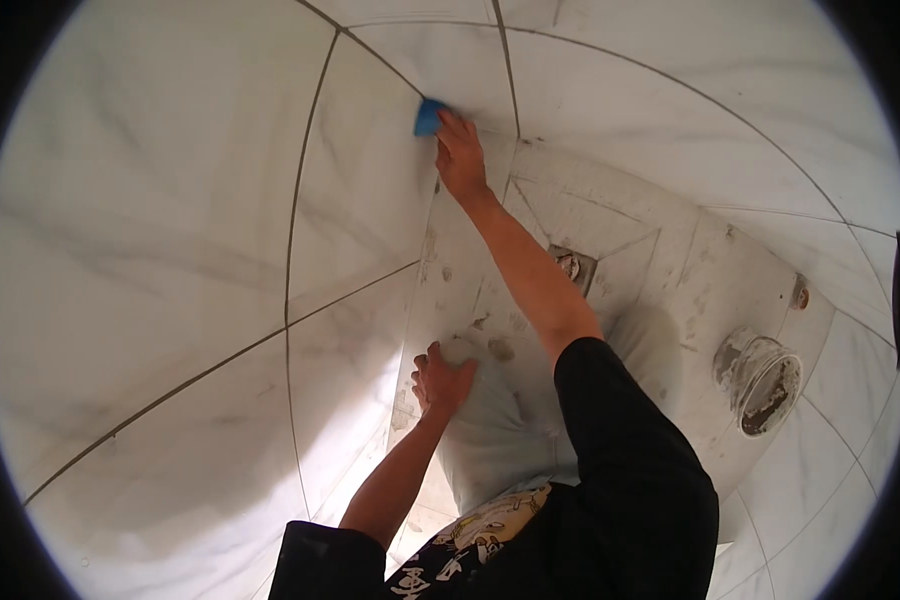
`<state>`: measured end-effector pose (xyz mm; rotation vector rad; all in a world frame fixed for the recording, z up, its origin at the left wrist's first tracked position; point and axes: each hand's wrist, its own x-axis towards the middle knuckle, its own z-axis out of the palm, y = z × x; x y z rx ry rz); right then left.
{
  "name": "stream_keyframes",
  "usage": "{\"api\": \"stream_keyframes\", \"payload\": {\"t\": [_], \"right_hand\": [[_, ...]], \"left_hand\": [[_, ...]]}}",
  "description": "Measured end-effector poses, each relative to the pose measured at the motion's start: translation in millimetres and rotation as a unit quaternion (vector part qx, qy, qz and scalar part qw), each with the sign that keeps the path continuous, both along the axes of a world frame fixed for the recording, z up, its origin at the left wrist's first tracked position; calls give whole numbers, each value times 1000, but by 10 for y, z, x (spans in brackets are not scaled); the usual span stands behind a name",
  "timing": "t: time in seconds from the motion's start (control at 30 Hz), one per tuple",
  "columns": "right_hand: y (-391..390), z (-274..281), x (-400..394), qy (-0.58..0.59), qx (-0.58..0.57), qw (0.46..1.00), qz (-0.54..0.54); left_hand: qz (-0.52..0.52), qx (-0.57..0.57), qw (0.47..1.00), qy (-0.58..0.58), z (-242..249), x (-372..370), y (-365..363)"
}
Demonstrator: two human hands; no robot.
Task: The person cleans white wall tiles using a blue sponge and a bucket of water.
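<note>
My right hand [460, 158] reaches far up and grips a small flat blue pad [430, 117], whose exact kind I cannot make out. The pad lies against the white marbled tile wall [370, 120] at the corner joint where two walls meet. Below, my left hand [442, 380] rests at my knee in light trousers [490, 430]. Its fingers are apart and slightly bent, with nothing in them, close to the left wall. Dark joint lines run between the tiles.
Beneath me is a dusty, stained floor [550, 195] with a square drain opening [573, 268]. To the right stands a bucket [760, 385] crusted with dried residue. A small round pipe opening [800, 292] lies beyond it. Tiled walls close in on both sides.
</note>
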<state>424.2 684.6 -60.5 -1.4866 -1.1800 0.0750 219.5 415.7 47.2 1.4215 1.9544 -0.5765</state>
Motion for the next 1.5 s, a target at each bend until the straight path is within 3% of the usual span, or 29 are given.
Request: {"api": "stream_keyframes", "payload": {"t": [0.03,0.1,0.13,0.2,0.23,0.3,0.33,0.4,0.43,0.5,0.63,0.7,0.77,0.83,0.9,1.03,1.07,1.13,1.17,1.23,1.27,1.3,1.37,1.43,1.47,1.5], "right_hand": [[-49,-135,13,-3,5,1000,0],[-266,-335,-55,217,-90,971,-45],[-387,-252,-72,216,-89,971,-45],[-707,-51,-165,539,-126,832,-41],[-779,84,-182,539,-129,832,-39],[-834,296,-257,719,-101,684,-76],[-775,258,-298,720,-98,683,-76],[-565,140,-369,609,-96,780,-103],[-436,49,-396,610,-94,780,-103],[-119,-182,-390,368,-107,905,-186],[512,-700,-386,242,-203,912,-261],[607,-671,-313,464,-182,836,-230],[627,-553,-333,524,-132,815,-211],[625,-228,-338,578,-80,789,-192],[569,260,-390,532,-76,825,-172],[278,1586,-447,531,42,844,-65],[192,1956,-460,514,142,846,-20],[132,2395,-445,349,254,902,-1],[126,2401,-403,313,257,914,-8],[160,2203,-291,231,255,939,-26],[180,1893,-235,184,250,950,-37],[216,1513,-272,208,232,949,-45],[227,616,-308,208,121,965,-104],[104,-105,-241,309,-93,942,-92],[39,-313,-209,344,-179,917,-89],[-72,-324,-267,347,-178,916,-89]], "left_hand": [[6,-5,1000,6,-7,26,10],[11,-13,1000,16,22,18,-6],[13,-16,1000,17,32,37,13],[16,-21,999,19,18,23,15],[9,-12,1000,11,-11,-1,0],[0,-4,1000,5,-35,-45,-42],[4,-7,1000,8,-45,-43,-34],[7,-8,1000,12,-52,-51,-23],[10,-8,1000,10,-50,-55,-28],[15,-7,1000,6,-46,-45,-34],[20,-6,1000,12,-46,-22,-29],[20,-5,1000,15,-47,-28,-4],[7,-1,1000,12,-30,-20,-25],[4,-4,1000,15,-9,-5,-20],[-3,-6,1000,17,7,29,4],[-1,-11,1000,29,-29,36,-35],[-2,0,1000,27,-62,30,-40],[-2,-4,1000,25,-106,7,-47],[2,-1,1000,20,-103,-11,-62],[2,-11,999,30,-76,-5,-62],[6,-13,999,33,-84,39,-14],[7,-9,999,29,-77,75,17],[6,-17,999,37,-30,82,14],[8,-17,999,33,-33,73,27],[10,-19,999,30,-25,62,12],[9,-19,999,33,8,19,-7]]}}
